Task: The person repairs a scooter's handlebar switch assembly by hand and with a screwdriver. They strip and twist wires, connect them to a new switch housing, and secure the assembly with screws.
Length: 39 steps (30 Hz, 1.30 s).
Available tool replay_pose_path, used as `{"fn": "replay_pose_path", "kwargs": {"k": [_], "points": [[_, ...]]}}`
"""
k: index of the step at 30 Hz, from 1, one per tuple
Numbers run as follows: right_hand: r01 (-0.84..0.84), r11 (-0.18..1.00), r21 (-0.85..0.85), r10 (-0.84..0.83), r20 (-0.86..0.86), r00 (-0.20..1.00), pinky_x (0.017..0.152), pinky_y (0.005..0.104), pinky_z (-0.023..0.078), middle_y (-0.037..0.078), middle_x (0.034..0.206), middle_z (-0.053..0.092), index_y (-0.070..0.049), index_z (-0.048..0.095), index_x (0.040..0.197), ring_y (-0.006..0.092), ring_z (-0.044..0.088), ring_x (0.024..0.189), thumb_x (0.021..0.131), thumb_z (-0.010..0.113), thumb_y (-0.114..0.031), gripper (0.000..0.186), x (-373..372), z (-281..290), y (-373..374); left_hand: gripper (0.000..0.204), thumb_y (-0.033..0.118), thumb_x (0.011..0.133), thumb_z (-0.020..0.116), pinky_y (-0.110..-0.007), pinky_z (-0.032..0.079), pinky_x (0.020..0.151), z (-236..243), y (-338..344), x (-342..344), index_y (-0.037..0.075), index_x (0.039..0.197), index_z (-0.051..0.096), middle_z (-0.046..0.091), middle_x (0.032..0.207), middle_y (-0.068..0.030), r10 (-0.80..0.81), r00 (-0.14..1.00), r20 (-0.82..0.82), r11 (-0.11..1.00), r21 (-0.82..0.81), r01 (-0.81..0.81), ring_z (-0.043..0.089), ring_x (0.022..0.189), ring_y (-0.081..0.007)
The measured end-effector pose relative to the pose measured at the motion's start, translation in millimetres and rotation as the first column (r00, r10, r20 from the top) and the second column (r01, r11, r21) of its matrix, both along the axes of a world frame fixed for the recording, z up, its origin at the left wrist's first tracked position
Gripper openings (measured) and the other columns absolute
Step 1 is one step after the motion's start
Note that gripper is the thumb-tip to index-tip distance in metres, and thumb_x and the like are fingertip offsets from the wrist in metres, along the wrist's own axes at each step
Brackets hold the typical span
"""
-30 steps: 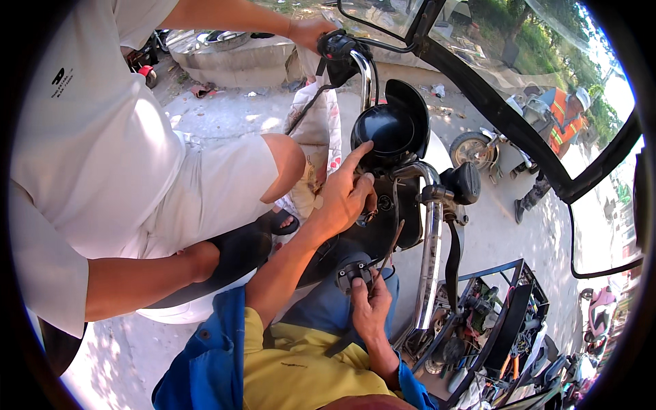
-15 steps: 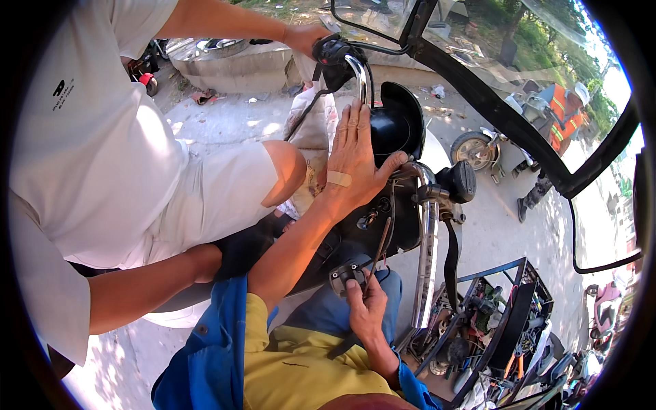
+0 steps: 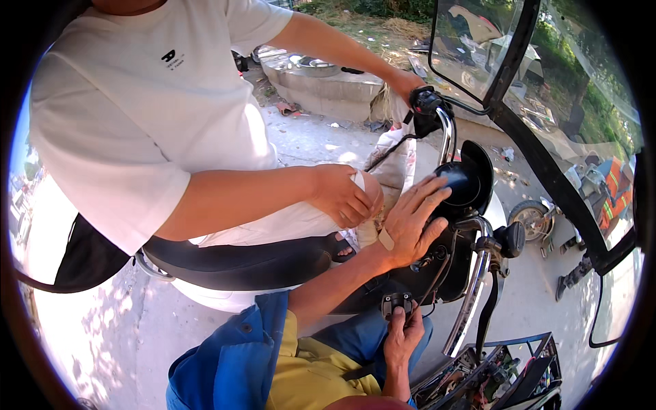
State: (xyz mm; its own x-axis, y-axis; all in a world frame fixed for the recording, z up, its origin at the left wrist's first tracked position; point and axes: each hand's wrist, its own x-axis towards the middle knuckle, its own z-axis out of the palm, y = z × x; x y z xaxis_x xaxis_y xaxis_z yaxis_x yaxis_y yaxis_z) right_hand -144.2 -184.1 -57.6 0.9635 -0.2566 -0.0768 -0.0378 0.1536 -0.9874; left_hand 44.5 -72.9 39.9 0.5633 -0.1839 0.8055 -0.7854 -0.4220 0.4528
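My left hand (image 3: 413, 225), with a plaster on its back, is open with fingers stretched toward a hooded black round housing (image 3: 466, 190) on the scooter's chrome handlebar (image 3: 469, 304); I cannot tell whether its fingertips touch it. My right hand (image 3: 400, 338), lower down, holds a small black part with metal studs (image 3: 394, 302) between thumb and fingers, with thin wires (image 3: 437, 280) running from it. A person in a white T-shirt (image 3: 137, 109) sits on the black seat (image 3: 232, 263), one hand (image 3: 408, 87) at the far grip, the other (image 3: 342, 198) on their knee.
A black-framed clear windscreen (image 3: 519, 143) arches over the right side. A metal cart of tools (image 3: 509, 376) stands at lower right. Beyond are a worker in an orange vest (image 3: 615, 195) by a wheel (image 3: 529, 222) and a low concrete ledge (image 3: 307, 85).
The view has swung, shifting the scooter rightward. My left hand went from pointing to fingers spread at the housing. The seated person's near hand has risen onto their knee.
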Motion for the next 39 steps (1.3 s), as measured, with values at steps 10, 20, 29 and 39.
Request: {"fn": "replay_pose_path", "kwargs": {"k": [10,20,29,39], "points": [[0.002,0.99,-0.142,0.009,0.076,0.997,0.073,0.0247,0.05,0.004,0.1,0.068,0.004,0.061,0.129,0.0085,0.06,0.082,0.104,0.064,-0.011,0.029,6.9,-2.2,-2.8,0.045,0.021,0.106,0.067,-0.032,0.052,0.095,-83.7,52.7,-132.4,0.0,0.145,0.057,0.067,0.127,-0.0091,-0.469,0.482,-0.74,0.869,-0.484,0.101,0.062,0.112,-0.0148],[-0.054,0.994,-0.099,0.063,0.096,0.993,0.063,0.024,0.039,-0.001,0.088,0.057,0.0,0.056,0.141,0.0064,0.05,0.073,0.108,0.066,-0.019,0.04,6.4,-9.9,-8.2,0.049,0.009,0.101,0.075,-0.028,0.058,0.086,-81.1,32.3,-161.6,-0.002,0.144,0.056,0.072,0.113,-0.0115,-0.426,0.51,-0.747,0.866,-0.5,-0.008,0.069,0.098,-0.0117],[-0.14,0.97,0.199,0.141,0.01,0.99,0.051,0.022,0.032,-0.005,0.076,0.053,-0.002,0.059,0.138,0.0036,0.044,0.06,0.11,0.064,-0.022,0.035,-9.8,0.0,-15.2,0.049,0.006,0.099,0.075,-0.027,0.057,0.088,-78.2,30.3,-173.7,-0.003,0.144,0.057,0.074,0.111,-0.0127,-0.422,0.497,-0.758,0.869,-0.494,-0.015,0.069,0.1,-0.0112],[-0.195,0.938,0.287,0.201,0.01,0.98,0.051,0.0206,0.031,-0.004,0.086,0.061,-0.002,0.062,0.133,0.0012,0.042,0.06,0.106,0.068,-0.015,0.031,-7.4,-0.4,-12.8,0.046,0.011,0.1,0.075,-0.029,0.06,0.084,-82.6,41.0,-164.9,-0.006,0.14,0.06,0.072,0.116,-0.013,-0.483,0.455,-0.748,0.829,-0.558,-0.038,0.07,0.097,-0.0146]]}}
